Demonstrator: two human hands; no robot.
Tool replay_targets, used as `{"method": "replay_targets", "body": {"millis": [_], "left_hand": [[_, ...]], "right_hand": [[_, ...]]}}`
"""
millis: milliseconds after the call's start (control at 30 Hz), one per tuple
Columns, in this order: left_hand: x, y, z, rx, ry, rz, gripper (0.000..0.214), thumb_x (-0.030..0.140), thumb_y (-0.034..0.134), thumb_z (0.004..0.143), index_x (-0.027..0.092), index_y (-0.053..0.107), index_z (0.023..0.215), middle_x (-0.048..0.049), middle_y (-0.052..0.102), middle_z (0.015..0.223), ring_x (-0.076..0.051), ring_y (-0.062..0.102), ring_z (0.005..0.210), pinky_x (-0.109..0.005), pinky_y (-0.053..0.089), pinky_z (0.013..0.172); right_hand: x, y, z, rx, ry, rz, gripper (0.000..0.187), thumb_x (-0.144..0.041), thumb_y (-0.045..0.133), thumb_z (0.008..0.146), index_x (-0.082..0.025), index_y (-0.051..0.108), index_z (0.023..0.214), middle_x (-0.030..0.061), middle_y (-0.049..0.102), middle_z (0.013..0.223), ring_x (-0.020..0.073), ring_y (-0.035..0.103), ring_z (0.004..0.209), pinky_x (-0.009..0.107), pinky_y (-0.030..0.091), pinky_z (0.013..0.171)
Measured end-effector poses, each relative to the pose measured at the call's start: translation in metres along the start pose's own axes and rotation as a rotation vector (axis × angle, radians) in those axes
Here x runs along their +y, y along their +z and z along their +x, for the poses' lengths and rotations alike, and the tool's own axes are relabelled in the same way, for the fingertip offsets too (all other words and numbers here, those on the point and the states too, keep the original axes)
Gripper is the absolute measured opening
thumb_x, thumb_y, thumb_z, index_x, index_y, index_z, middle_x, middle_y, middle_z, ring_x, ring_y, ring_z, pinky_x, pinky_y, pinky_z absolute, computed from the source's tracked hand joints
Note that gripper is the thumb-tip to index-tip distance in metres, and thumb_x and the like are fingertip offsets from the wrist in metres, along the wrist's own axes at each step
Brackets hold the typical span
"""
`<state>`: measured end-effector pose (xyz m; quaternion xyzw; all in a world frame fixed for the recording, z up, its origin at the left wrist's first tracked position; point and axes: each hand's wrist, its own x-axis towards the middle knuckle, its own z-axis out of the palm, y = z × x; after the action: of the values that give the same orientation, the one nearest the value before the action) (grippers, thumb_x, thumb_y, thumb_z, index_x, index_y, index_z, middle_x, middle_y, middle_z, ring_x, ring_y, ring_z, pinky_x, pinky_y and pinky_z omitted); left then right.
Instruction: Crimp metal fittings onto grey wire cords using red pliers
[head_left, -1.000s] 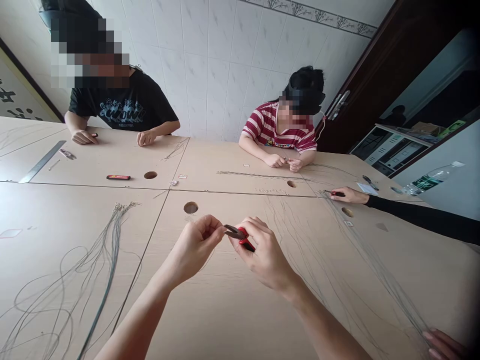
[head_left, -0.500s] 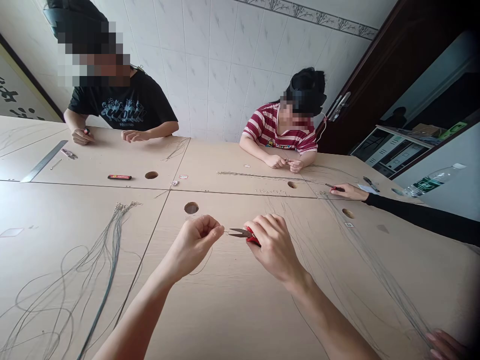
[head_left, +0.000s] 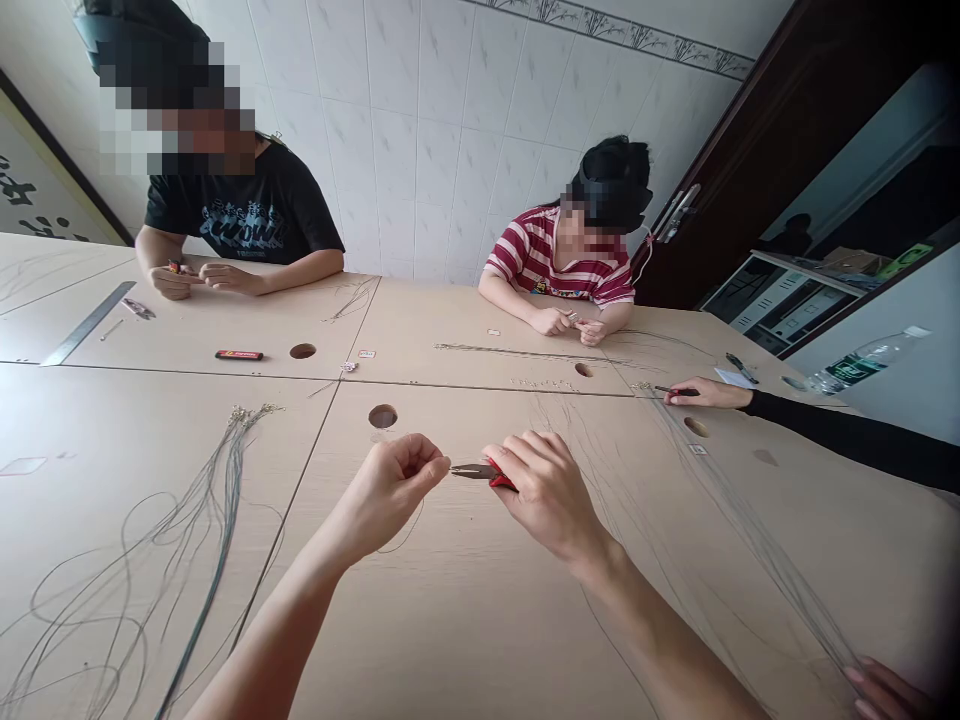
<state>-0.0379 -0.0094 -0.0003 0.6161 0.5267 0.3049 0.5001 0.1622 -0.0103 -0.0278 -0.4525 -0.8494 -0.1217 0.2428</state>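
Observation:
My left hand [head_left: 397, 492] pinches the end of a thin dark cord [head_left: 409, 530] between thumb and forefinger, and the cord loops down below it. Wrapped around red-handled pliers [head_left: 474, 471] is my right hand [head_left: 541, 490]. The pliers' jaws point left and meet the left fingertips, where they look closed on the cord's end. Whatever small piece sits at that tip is too tiny to make out. Left of my hands lies a bundle of dark cords [head_left: 227, 520] with metal ends gathered at its top.
Across the table [head_left: 450, 620] sit two people working with their hands. At right, a co-worker's hand [head_left: 705, 392] holds pliers near long cords [head_left: 757, 530]. A steel ruler [head_left: 90, 322], a red-and-black marker-like object [head_left: 239, 355], round holes [head_left: 382, 416] and a plastic bottle [head_left: 870, 362] are also about.
The pliers in my right hand have moved slightly left, onto the left fingertips, and their jaws have closed. The person at far left has brought both hands together.

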Motion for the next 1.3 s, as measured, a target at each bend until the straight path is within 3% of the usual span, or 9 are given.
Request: {"method": "replay_targets", "body": {"millis": [267, 500, 633, 767, 933, 1000, 1100, 1200, 1300], "left_hand": [[0.002, 0.0, 0.0, -0.003, 0.013, -0.014, 0.029, 0.043, 0.054, 0.084, 0.018, 0.05, 0.069, 0.0061, 0.034, 0.058, -0.008, 0.025, 0.05, -0.021, 0.022, 0.044], [-0.012, -0.013, 0.003, -0.12, -0.007, 0.107, 0.024, 0.041, 0.057, 0.081, 0.019, 0.064, 0.073, 0.003, 0.044, 0.06, -0.011, 0.037, 0.053, -0.022, 0.031, 0.045], [-0.023, -0.017, 0.014, 0.04, 0.004, 0.076, 0.026, 0.041, 0.059, 0.08, 0.019, 0.068, 0.071, 0.0024, 0.047, 0.055, -0.012, 0.045, 0.055, -0.023, 0.037, 0.05], [-0.026, -0.015, 0.029, 0.199, 0.034, -0.35, 0.026, 0.04, 0.061, 0.083, 0.016, 0.07, 0.079, -0.0029, 0.062, 0.072, -0.014, 0.058, 0.072, -0.025, 0.046, 0.068], [-0.02, -0.007, 0.037, 0.086, -0.052, -1.127, 0.018, 0.028, 0.053, 0.091, 0.016, 0.064, 0.084, -0.005, 0.065, 0.093, -0.016, 0.061, 0.095, -0.031, 0.049, 0.088], [-0.016, -0.002, 0.036, 0.053, -0.045, -1.309, 0.03, 0.025, 0.043, 0.096, 0.017, 0.054, 0.069, -0.0014, 0.059, 0.075, -0.012, 0.06, 0.075, -0.029, 0.052, 0.08], [-0.009, 0.002, 0.032, 0.012, 0.0, -1.356, 0.04, 0.022, 0.037, 0.097, 0.019, 0.032, 0.057, 0.0054, 0.03, 0.052, -0.007, 0.035, 0.044, -0.019, 0.042, 0.048], [-0.005, -0.001, 0.031, -0.002, 0.05, -1.268, 0.042, 0.022, 0.037, 0.096, 0.02, 0.023, 0.056, 0.0067, 0.016, 0.052, -0.007, 0.017, 0.042, -0.018, 0.025, 0.038], [-0.006, -0.01, 0.031, 0.021, 0.116, -1.154, 0.039, 0.024, 0.037, 0.094, 0.019, 0.03, 0.056, 0.0066, 0.02, 0.054, -0.008, 0.009, 0.043, -0.02, 0.019, 0.039]], "right_hand": [[0.0, 0.001, -0.001, -0.026, 0.021, 0.028, 0.018, -0.003, 0.053, 0.08, -0.02, 0.058, 0.082, -0.0012, 0.061, 0.067, 0.0154, 0.047, 0.065, 0.029, 0.027, 0.065], [0.009, 0.001, -0.004, 0.013, 0.051, 0.051, 0.021, -0.002, 0.052, 0.08, -0.021, 0.059, 0.082, -0.0017, 0.062, 0.069, 0.0145, 0.049, 0.065, 0.028, 0.028, 0.065], [0.013, 0.002, -0.007, 0.022, 0.066, 0.065, 0.022, 0.0, 0.052, 0.077, -0.021, 0.059, 0.081, -0.0021, 0.062, 0.069, 0.0142, 0.049, 0.066, 0.027, 0.029, 0.064], [0.013, 0.006, -0.008, 0.019, 0.078, 0.087, 0.021, 0.0, 0.053, 0.076, -0.02, 0.059, 0.08, -0.0023, 0.063, 0.069, 0.0138, 0.05, 0.065, 0.027, 0.029, 0.064], [0.011, 0.012, -0.011, -0.012, 0.104, 0.112, 0.02, -0.001, 0.055, 0.076, -0.021, 0.06, 0.079, -0.0018, 0.064, 0.071, 0.014, 0.052, 0.066, 0.027, 0.03, 0.064], [0.01, 0.014, -0.011, -0.019, 0.115, 0.132, 0.019, -0.002, 0.057, 0.076, -0.021, 0.06, 0.079, -0.0018, 0.065, 0.073, 0.0141, 0.053, 0.068, 0.027, 0.03, 0.064], [0.009, 0.014, -0.012, -0.038, 0.122, 0.164, 0.017, -0.004, 0.059, 0.077, -0.021, 0.06, 0.08, -0.0015, 0.066, 0.076, 0.0142, 0.055, 0.07, 0.027, 0.032, 0.064], [0.008, 0.012, -0.012, -0.047, 0.112, 0.184, 0.017, -0.004, 0.058, 0.078, -0.021, 0.06, 0.081, -0.0013, 0.066, 0.076, 0.0148, 0.055, 0.071, 0.027, 0.032, 0.065], [0.01, 0.01, -0.012, -0.049, 0.114, 0.193, 0.017, -0.004, 0.058, 0.078, -0.02, 0.06, 0.081, -0.0011, 0.066, 0.075, 0.0152, 0.054, 0.071, 0.027, 0.032, 0.065]]}}
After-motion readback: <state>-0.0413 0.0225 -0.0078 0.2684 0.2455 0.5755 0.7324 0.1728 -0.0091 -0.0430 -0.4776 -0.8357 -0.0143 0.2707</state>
